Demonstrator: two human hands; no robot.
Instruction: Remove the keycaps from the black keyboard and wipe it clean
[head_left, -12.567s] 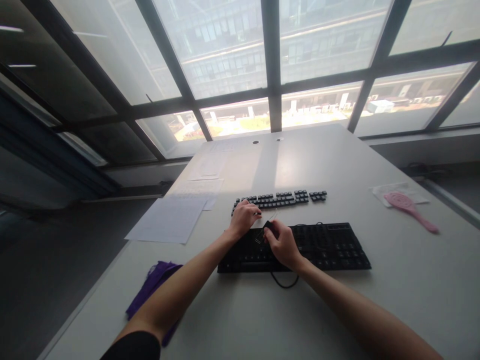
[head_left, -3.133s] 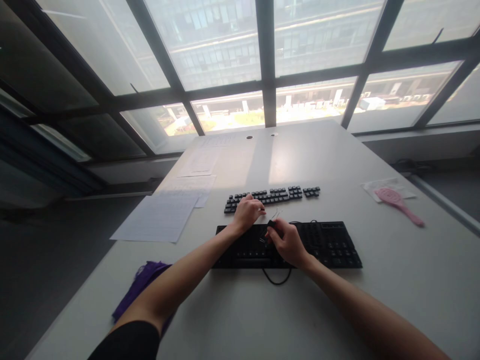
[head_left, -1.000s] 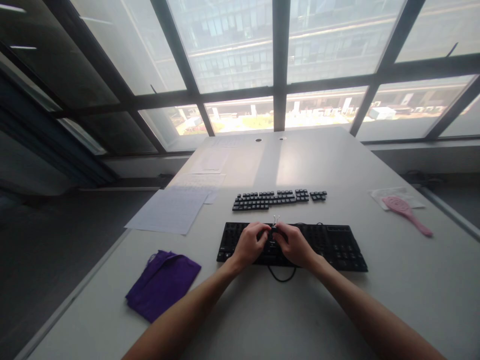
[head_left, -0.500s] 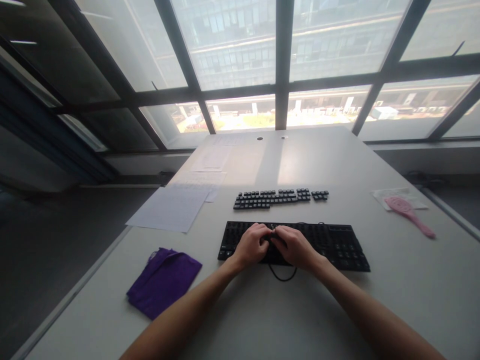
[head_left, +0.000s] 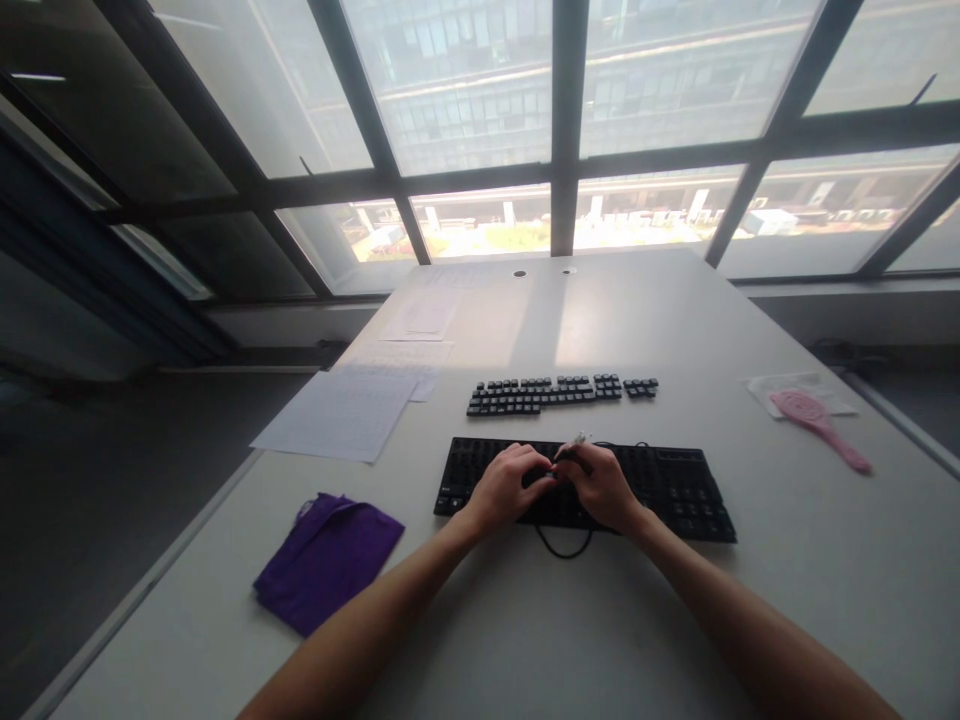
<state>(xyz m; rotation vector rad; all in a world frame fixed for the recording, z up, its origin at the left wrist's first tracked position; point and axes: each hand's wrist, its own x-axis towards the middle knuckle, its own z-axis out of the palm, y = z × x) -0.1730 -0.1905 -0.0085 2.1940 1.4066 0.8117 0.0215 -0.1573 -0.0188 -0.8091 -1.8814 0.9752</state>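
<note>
A black keyboard (head_left: 675, 487) lies across the white table in front of me, with many of its keycaps off. Over its middle, my left hand (head_left: 514, 482) is closed, thumb and forefinger pinched on something too small to make out. My right hand (head_left: 602, 487) is closed beside it, fingertips meeting those of the left. From the right fingers sticks up a small tool with thin pale wire ends, seemingly a keycap puller (head_left: 581, 438). Beyond the keyboard, removed black keycaps (head_left: 540, 397) stand in rows. A cable loop (head_left: 564, 556) shows at the keyboard's near edge.
A folded purple cloth (head_left: 326, 560) lies left of my left forearm. Paper sheets (head_left: 337, 412) cover part of the table's left side. At the right, a pink hairbrush (head_left: 821, 428) rests partly on a clear packet (head_left: 757, 392). Windows rise behind the table (head_left: 637, 310).
My right hand has turned and shifted slightly right, and the wire ends of the puller now point up and away from the left fingers. The left hand stays nearly in place.
</note>
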